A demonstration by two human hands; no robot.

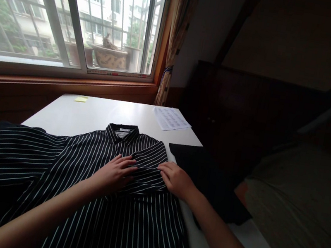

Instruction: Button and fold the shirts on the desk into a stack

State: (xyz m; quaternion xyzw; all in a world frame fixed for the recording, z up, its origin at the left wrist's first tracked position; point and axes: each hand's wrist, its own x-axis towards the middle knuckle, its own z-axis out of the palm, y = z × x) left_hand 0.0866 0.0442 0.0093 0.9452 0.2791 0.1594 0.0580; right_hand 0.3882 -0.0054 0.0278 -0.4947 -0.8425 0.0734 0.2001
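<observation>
A black-and-white striped collared shirt (83,207) lies spread on a white table (97,115), its collar toward the window. The sleeve (149,163) on the right is folded inward across the chest; the other sleeve (13,150) stretches out to the left. My left hand (117,173) rests on the folded sleeve with its fingers spread. At that sleeve's outer fold lies my right hand (177,179), fingers stretched over the striped cloth. Neither hand appears to grip the fabric. The undersides of the fingers are hidden.
A dark cloth (207,176) lies along the table's right side. Printed paper sheets (171,119) sit at the far right corner, and a yellow sticky note (81,99) at the far left. Beyond the table are a window (115,19) and a tied curtain (171,58).
</observation>
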